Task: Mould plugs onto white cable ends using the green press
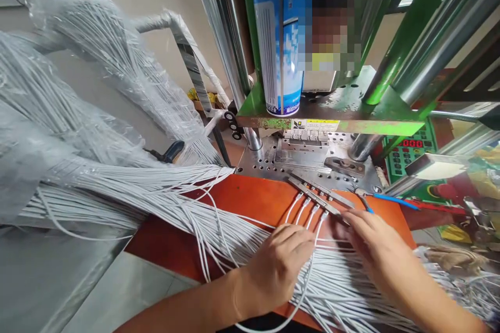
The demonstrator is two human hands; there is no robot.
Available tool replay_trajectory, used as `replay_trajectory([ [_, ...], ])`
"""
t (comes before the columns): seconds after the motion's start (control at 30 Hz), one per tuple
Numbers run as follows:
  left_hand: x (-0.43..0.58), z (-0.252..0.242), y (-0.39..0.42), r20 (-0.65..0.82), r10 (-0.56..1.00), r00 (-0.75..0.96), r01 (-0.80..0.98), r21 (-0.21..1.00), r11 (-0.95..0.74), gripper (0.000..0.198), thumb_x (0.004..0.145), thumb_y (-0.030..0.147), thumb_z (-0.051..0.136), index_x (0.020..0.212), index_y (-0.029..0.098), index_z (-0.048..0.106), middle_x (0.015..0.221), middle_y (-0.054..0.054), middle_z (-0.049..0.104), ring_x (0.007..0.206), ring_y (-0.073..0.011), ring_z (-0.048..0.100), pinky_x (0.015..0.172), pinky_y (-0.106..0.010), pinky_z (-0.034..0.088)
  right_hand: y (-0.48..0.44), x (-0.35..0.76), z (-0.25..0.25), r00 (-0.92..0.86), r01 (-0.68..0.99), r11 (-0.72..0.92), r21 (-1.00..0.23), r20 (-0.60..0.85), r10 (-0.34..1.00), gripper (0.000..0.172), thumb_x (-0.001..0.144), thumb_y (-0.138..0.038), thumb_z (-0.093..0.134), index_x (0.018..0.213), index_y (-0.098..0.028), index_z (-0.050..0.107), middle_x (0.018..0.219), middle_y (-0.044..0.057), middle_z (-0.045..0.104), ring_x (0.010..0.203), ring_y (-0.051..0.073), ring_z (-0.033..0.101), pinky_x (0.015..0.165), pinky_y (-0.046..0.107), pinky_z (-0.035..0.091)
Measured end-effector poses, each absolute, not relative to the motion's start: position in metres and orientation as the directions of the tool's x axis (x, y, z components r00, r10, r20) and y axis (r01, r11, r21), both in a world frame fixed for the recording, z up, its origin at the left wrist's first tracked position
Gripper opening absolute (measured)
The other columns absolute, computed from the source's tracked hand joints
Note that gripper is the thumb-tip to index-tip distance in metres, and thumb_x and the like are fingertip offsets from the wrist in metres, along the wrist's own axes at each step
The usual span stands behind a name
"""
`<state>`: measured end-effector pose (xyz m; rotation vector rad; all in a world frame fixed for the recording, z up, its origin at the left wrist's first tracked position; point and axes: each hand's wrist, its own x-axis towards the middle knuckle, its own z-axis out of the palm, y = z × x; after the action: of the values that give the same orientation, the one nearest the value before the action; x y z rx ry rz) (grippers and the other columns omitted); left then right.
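Note:
My left hand (279,265) lies knuckles up on a spread of thin white cables (219,229) on the orange bench top (253,197), fingers curled down around some of them. My right hand (377,247) rests to its right, fingers stretched toward a slim metal fixture bar (314,196). Several white cable ends with small connectors (308,209) are seated along that bar. The fingertips of my right hand touch the bar's near end.
A large bundle of white cables wrapped in clear plastic (78,114) fills the left. Behind the bar stands a green-framed press (332,109) with steel columns, a perforated metal plate (304,158), a blue spray can (281,36) and a red-digit control panel (410,153). A blue tool (394,201) lies at right.

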<state>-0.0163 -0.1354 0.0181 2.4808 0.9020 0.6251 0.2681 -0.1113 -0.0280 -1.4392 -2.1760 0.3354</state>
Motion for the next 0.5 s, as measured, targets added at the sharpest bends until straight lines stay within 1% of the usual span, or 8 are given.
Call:
replay_trajectory([
  [0.1, -0.015, 0.013, -0.130, 0.186, 0.742, 0.644, 0.625, 0.433, -0.650, 0.058, 0.102, 0.047, 0.051, 0.149, 0.013, 0.046, 0.161, -0.019, 0.041, 0.150, -0.0365, 0.034, 0.122, -0.056, 0.031, -0.087, 0.229, -0.038, -0.308, 0.843, 0.381, -0.379, 0.241, 0.920, 0.037, 0.105, -0.034, 0.037, 0.129, -0.021, 0.063, 0.106, 0.014, 0.064, 0.099, 0.029, 0.060, 0.090, 0.048, 0.051],
  [0.17, -0.014, 0.003, -0.130, 0.169, 0.775, 0.609, 0.679, 0.394, -0.620, 0.083, 0.093, 0.069, 0.055, 0.155, 0.015, 0.039, 0.164, -0.021, 0.035, 0.150, -0.0412, 0.032, 0.120, -0.061, 0.031, -0.080, 0.221, -0.043, -0.274, 0.837, 0.361, -0.411, 0.255, 0.927, 0.034, 0.105, -0.034, 0.037, 0.123, -0.021, 0.063, 0.101, 0.012, 0.061, 0.096, 0.028, 0.059, 0.088, 0.047, 0.051],
  [0.2, -0.012, -0.004, -0.132, 0.194, 0.776, 0.600, 0.686, 0.374, -0.624, 0.087, 0.090, 0.073, 0.055, 0.154, 0.015, 0.041, 0.160, -0.022, 0.041, 0.146, -0.0422, 0.038, 0.117, -0.061, 0.035, -0.079, 0.222, -0.043, -0.258, 0.817, 0.355, -0.454, 0.262, 0.930, 0.031, 0.105, -0.035, 0.038, 0.118, -0.022, 0.063, 0.100, 0.011, 0.061, 0.095, 0.027, 0.058, 0.086, 0.045, 0.051],
  [0.23, -0.011, -0.012, -0.134, 0.236, 0.761, 0.604, 0.680, 0.344, -0.647, 0.084, 0.090, 0.073, 0.056, 0.149, 0.014, 0.047, 0.150, -0.023, 0.051, 0.136, -0.0416, 0.048, 0.111, -0.059, 0.041, -0.078, 0.226, -0.042, -0.243, 0.790, 0.350, -0.503, 0.268, 0.932, 0.029, 0.105, -0.037, 0.039, 0.113, -0.024, 0.063, 0.099, 0.010, 0.060, 0.094, 0.026, 0.058, 0.084, 0.043, 0.051],
  [0.3, -0.006, -0.027, -0.137, 0.341, 0.696, 0.632, 0.654, 0.247, -0.715, 0.053, 0.095, 0.057, 0.059, 0.126, 0.015, 0.064, 0.108, -0.017, 0.070, 0.100, -0.0327, 0.065, 0.088, -0.047, 0.052, -0.073, 0.238, -0.033, -0.229, 0.733, 0.361, -0.577, 0.291, 0.929, 0.025, 0.105, -0.041, 0.043, 0.108, -0.025, 0.062, 0.097, 0.007, 0.060, 0.091, 0.024, 0.057, 0.081, 0.039, 0.051],
  [0.37, -0.002, -0.032, -0.135, 0.411, 0.619, 0.669, 0.619, 0.153, -0.770, 0.021, 0.098, 0.034, 0.057, 0.097, 0.018, 0.070, 0.070, -0.007, 0.062, 0.068, -0.0228, 0.058, 0.066, -0.035, 0.046, -0.061, 0.249, -0.019, -0.227, 0.693, 0.401, -0.598, 0.347, 0.910, 0.023, 0.104, -0.042, 0.047, 0.109, -0.027, 0.063, 0.097, 0.006, 0.060, 0.092, 0.023, 0.058, 0.082, 0.038, 0.050],
  [0.43, 0.000, -0.020, -0.122, 0.416, 0.600, 0.683, 0.597, 0.154, -0.787, 0.019, 0.097, 0.023, 0.054, 0.084, 0.019, 0.067, 0.062, -0.006, 0.055, 0.061, -0.0210, 0.051, 0.059, -0.034, 0.038, -0.037, 0.253, -0.002, -0.213, 0.670, 0.453, -0.588, 0.433, 0.876, 0.025, 0.103, -0.043, 0.049, 0.111, -0.027, 0.066, 0.099, 0.007, 0.062, 0.096, 0.024, 0.059, 0.086, 0.040, 0.049],
  [0.5, 0.004, 0.006, -0.098, 0.383, 0.608, 0.695, 0.572, 0.218, -0.791, 0.021, 0.096, 0.023, 0.051, 0.086, 0.018, 0.068, 0.070, -0.010, 0.060, 0.068, -0.0238, 0.053, 0.062, -0.036, 0.040, -0.001, 0.249, 0.013, -0.177, 0.661, 0.474, -0.581, 0.493, 0.852, 0.030, 0.101, -0.046, 0.049, 0.103, -0.024, 0.069, 0.097, 0.009, 0.065, 0.098, 0.027, 0.060, 0.089, 0.043, 0.049],
])
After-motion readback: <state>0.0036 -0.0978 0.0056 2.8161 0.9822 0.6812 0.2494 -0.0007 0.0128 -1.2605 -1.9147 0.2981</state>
